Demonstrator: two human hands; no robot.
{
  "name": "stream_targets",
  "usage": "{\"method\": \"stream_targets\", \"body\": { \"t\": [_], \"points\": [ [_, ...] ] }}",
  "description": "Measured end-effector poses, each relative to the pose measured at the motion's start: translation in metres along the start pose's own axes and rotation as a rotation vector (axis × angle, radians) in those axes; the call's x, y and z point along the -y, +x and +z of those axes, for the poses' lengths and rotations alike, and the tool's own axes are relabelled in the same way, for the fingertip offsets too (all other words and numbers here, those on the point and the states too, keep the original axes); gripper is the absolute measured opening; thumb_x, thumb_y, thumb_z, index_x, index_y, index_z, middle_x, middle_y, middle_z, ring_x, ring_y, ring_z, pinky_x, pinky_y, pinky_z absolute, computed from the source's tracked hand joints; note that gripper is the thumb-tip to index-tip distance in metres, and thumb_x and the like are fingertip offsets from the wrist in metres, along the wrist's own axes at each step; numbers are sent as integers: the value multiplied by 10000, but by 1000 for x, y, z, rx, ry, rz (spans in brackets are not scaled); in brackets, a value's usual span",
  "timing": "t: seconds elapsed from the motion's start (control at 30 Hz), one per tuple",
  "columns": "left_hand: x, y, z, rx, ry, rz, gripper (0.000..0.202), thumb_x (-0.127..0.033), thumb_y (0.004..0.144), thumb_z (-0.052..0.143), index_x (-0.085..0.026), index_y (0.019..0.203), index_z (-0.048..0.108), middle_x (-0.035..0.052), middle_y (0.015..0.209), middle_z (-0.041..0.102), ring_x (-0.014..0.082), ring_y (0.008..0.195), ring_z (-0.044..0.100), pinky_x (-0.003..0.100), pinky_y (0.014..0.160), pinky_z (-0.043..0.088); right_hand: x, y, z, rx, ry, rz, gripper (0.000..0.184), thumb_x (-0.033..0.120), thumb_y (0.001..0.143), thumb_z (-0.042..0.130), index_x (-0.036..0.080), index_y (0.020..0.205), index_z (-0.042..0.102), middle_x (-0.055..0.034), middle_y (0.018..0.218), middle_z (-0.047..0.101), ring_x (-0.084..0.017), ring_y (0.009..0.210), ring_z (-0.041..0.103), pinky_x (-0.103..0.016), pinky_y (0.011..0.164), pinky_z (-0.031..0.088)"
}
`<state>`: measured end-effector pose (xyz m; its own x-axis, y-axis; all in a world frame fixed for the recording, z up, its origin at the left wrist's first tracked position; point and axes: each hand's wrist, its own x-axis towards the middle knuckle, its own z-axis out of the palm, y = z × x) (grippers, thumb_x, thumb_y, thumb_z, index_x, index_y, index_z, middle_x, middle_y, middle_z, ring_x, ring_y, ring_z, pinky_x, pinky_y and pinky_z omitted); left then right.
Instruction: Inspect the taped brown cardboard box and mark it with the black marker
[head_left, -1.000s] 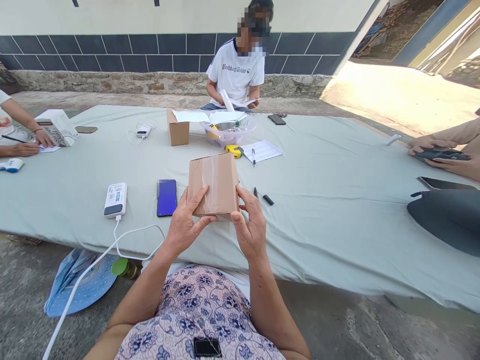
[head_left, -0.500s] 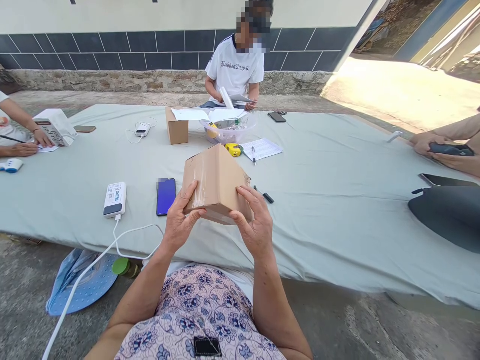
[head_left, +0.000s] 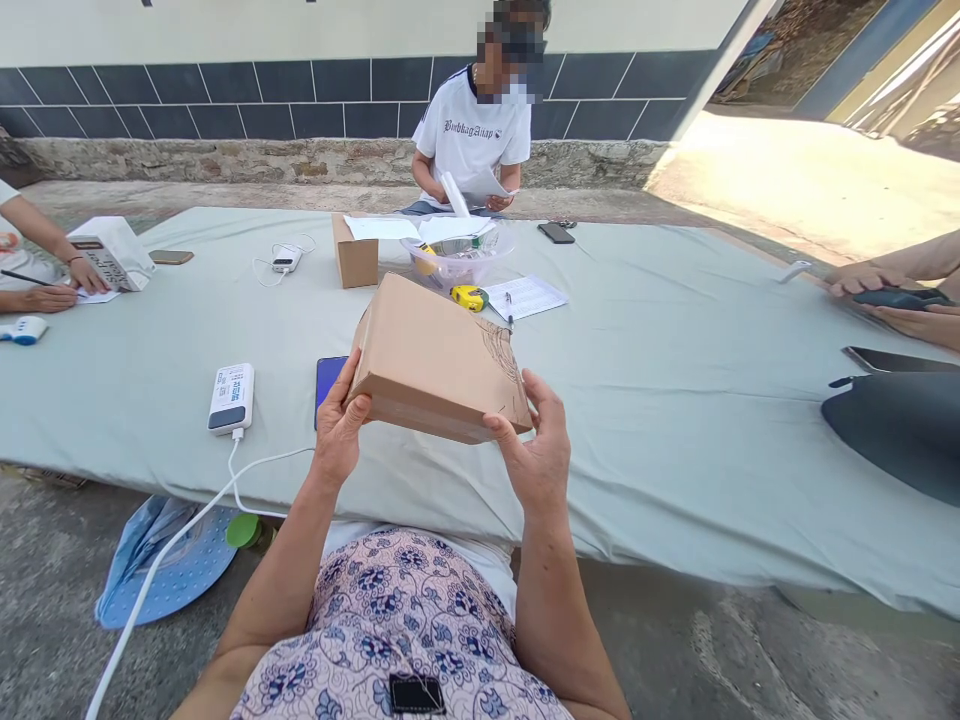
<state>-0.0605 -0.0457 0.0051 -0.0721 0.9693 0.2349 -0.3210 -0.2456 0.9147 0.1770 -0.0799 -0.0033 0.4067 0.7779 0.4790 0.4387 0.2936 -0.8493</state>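
Note:
I hold a brown cardboard box (head_left: 435, 355) in the air above the near edge of the grey-green cloth (head_left: 660, 400). My left hand (head_left: 339, 425) grips its lower left corner, thumb on the front face. My right hand (head_left: 536, 450) clasps its lower right corner. The box is tilted, its broad plain side facing me, with scribbled marks near the right edge. A phone with a blue screen (head_left: 327, 378) lies partly hidden behind the box and my left hand.
A white power bank (head_left: 231, 397) with a white cable lies to the left. Further off are a small brown box (head_left: 354, 255), a clear bowl (head_left: 457, 262), a yellow tape measure (head_left: 469, 297) and papers (head_left: 525, 297). Other people sit opposite, left and right.
The box has been lifted off the cloth and turned over: its taped face no longer shows, a plain side faces me. Both hands shifted to its lower corners.

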Motion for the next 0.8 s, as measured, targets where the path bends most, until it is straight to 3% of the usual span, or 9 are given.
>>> {"method": "stream_targets", "body": {
  "t": [0.17,0.43,0.6,0.8],
  "points": [
    [3,2,-5,-7,-39,-23,778,-672,730,817,-309,1399,659,88,1401,676,237,1066,691,262,671,595,-3,-1,0,31,158,131,951,683,712,813,235,1486,488,-187,1491,589,-366,1409,546,-566,1147,471],
    [3,5,-8,-2,-58,-33,645,-700,776,754,-286,1268,697,86,1326,711,275,1148,695,346,757,653,-6,0,0,64,315,120,836,654,770,788,213,1440,553,-196,1490,601,-353,1383,585,-567,1134,497],
    [7,8,-11,-4,-83,-62,619,-716,777,744,-287,1220,696,79,1312,720,271,1143,698,328,714,647,0,2,-5,87,386,75,721,627,793,783,224,1371,633,-175,1424,667,-333,1297,652,-511,1046,566],
    [9,8,-14,17,-103,-52,643,-723,767,749,-307,1253,678,74,1347,703,261,1149,692,300,700,620,0,4,-10,155,439,22,665,594,837,756,256,1395,627,-155,1445,665,-338,1315,646,-488,984,597]
  ]
}}
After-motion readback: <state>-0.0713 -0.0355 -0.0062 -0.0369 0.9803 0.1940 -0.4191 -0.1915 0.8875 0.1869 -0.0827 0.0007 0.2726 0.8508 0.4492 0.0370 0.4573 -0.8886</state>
